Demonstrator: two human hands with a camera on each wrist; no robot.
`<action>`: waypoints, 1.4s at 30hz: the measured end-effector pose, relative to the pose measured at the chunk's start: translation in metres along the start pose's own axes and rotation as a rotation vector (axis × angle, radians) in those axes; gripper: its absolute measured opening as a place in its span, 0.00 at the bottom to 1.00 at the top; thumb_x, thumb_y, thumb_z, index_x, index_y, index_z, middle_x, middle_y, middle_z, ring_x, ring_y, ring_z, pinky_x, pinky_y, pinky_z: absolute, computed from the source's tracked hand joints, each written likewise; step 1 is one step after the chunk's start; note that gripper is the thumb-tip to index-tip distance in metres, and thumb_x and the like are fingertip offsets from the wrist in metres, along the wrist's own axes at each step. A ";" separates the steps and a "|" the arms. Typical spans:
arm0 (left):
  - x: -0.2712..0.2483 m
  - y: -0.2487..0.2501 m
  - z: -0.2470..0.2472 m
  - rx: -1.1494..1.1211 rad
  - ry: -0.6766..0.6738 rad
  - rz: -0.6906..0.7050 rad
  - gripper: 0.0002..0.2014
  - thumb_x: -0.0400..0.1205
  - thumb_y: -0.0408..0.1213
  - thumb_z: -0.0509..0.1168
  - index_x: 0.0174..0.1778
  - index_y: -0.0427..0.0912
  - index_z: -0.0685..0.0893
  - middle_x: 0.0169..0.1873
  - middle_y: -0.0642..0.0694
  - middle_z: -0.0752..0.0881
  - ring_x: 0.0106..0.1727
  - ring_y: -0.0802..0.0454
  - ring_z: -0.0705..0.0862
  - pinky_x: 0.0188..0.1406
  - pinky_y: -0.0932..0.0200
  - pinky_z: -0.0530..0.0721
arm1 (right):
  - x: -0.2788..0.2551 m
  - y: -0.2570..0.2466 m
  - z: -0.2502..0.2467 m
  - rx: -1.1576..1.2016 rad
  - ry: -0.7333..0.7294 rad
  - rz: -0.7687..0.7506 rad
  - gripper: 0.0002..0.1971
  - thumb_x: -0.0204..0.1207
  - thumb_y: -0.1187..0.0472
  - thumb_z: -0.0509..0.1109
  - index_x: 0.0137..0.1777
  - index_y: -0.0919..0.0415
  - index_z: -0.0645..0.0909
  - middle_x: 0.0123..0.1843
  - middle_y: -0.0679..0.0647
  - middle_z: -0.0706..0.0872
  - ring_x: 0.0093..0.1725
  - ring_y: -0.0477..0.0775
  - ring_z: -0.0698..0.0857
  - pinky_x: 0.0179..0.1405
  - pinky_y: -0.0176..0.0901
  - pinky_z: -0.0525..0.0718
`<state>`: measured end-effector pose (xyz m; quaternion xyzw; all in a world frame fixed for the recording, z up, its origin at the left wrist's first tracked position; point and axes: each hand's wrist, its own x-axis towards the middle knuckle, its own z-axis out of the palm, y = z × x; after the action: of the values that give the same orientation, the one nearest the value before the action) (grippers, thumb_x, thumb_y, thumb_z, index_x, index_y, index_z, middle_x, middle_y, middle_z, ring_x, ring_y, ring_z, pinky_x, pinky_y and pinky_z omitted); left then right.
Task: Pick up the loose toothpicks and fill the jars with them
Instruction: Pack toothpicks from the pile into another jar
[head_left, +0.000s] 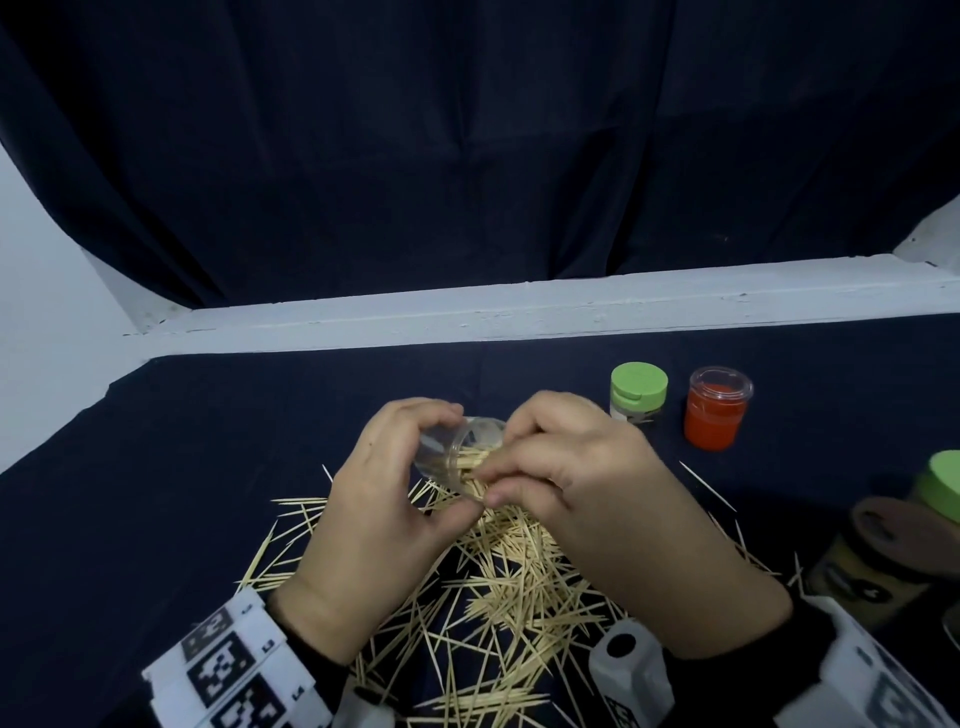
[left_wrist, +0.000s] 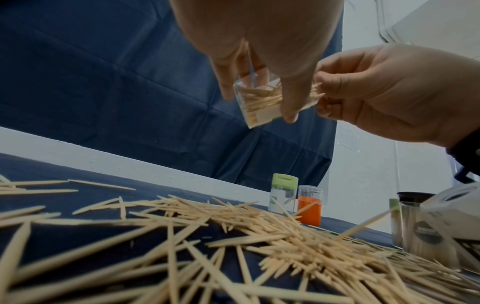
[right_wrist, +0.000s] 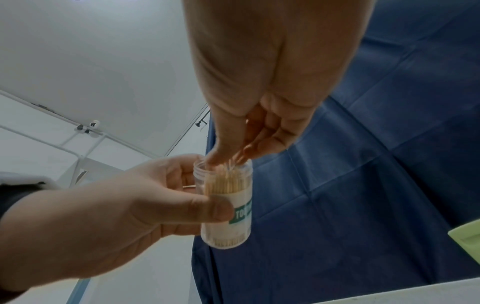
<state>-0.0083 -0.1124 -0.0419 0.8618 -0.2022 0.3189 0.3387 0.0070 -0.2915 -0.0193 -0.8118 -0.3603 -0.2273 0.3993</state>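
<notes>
Left hand (head_left: 384, 499) curled round clear jar (right_wrist: 226, 203), tipped toward three o'clock for loading; right hand (head_left: 582, 467) fingertips (right_wrist: 223, 158) pinching toothpicks (left_wrist: 315, 92) into mouth; pile (head_left: 509, 587) at six.

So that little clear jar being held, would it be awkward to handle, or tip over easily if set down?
Probably light: the left hand holds the clear jar with just thumb and fingers. Its smooth plastic wall may be somewhat slippery. It looks tall and narrow, so it might tip if nudged, spilling toothpicks through the open mouth where the right hand feeds them.
</notes>
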 end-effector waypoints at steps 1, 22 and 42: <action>0.000 0.000 0.000 0.001 0.002 0.002 0.24 0.68 0.50 0.73 0.59 0.53 0.76 0.59 0.61 0.78 0.62 0.60 0.80 0.57 0.56 0.83 | 0.000 0.000 -0.001 0.026 -0.008 0.008 0.06 0.67 0.55 0.73 0.40 0.55 0.90 0.40 0.44 0.80 0.43 0.42 0.79 0.42 0.32 0.75; 0.000 0.001 0.000 0.023 -0.024 0.018 0.26 0.65 0.44 0.76 0.58 0.53 0.76 0.57 0.58 0.80 0.60 0.66 0.78 0.56 0.72 0.77 | 0.005 -0.003 -0.009 -0.163 -0.315 0.029 0.14 0.71 0.43 0.65 0.52 0.40 0.88 0.43 0.43 0.68 0.47 0.43 0.67 0.42 0.29 0.63; 0.001 0.001 0.000 0.027 -0.008 0.001 0.25 0.66 0.48 0.73 0.59 0.54 0.76 0.59 0.61 0.79 0.61 0.62 0.79 0.56 0.59 0.82 | 0.001 0.010 -0.019 0.153 -0.153 0.068 0.11 0.62 0.52 0.79 0.46 0.47 0.88 0.44 0.40 0.82 0.47 0.41 0.81 0.44 0.43 0.79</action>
<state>-0.0086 -0.1128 -0.0409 0.8675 -0.1997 0.3186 0.3258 0.0140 -0.3109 -0.0122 -0.8056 -0.3782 -0.1229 0.4392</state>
